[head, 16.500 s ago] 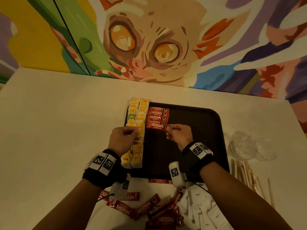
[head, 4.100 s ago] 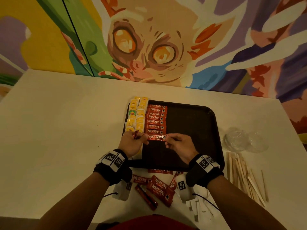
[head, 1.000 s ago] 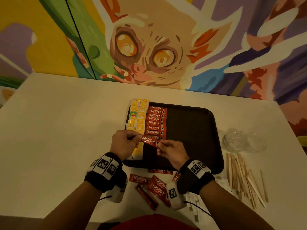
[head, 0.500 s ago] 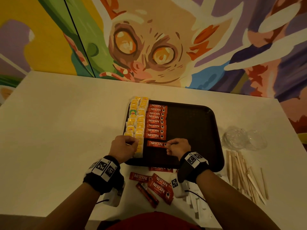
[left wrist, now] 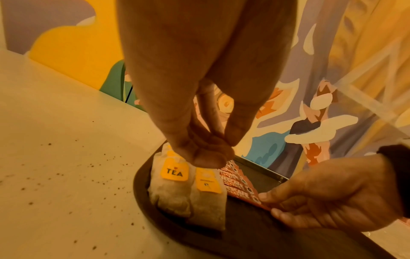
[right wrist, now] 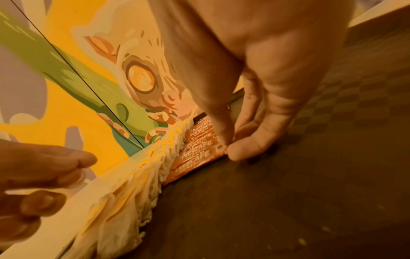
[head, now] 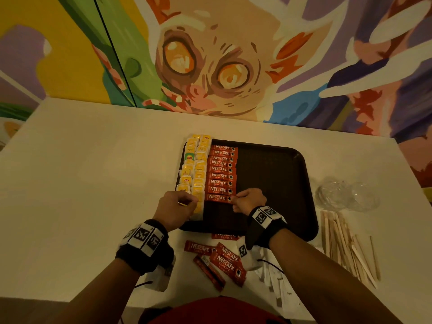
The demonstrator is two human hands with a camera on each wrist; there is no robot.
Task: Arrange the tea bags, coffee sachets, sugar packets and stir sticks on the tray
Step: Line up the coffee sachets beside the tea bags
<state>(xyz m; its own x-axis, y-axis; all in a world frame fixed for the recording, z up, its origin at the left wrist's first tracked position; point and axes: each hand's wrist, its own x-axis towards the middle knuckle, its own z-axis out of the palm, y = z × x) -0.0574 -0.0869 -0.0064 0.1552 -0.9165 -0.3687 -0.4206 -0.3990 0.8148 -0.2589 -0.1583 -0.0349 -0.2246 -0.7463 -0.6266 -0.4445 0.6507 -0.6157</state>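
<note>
A dark tray (head: 268, 183) holds two columns of yellow-tagged tea bags (head: 196, 174) along its left edge. Beside them lies a column of red coffee sachets (head: 222, 169). My right hand (head: 237, 201) pinches the right end of the nearest sachet (head: 217, 198), which lies flat at the column's near end; thumb and forefinger close on it in the right wrist view (right wrist: 226, 149). My left hand (head: 191, 203) is curled, its bunched fingertips (left wrist: 208, 157) touching the near tea bags (left wrist: 175, 189). I see nothing held in it.
Loose coffee sachets (head: 224, 258) and white sugar packets (head: 275, 281) lie on the table in front of the tray. Wooden stir sticks (head: 343, 244) are scattered at the right, with clear plastic lids (head: 346, 195) beyond them. A painted wall stands behind the table.
The sachet both hands held above the tray now lies flat at the near end of the column. My left hand let go and moved left onto the tea bags.
</note>
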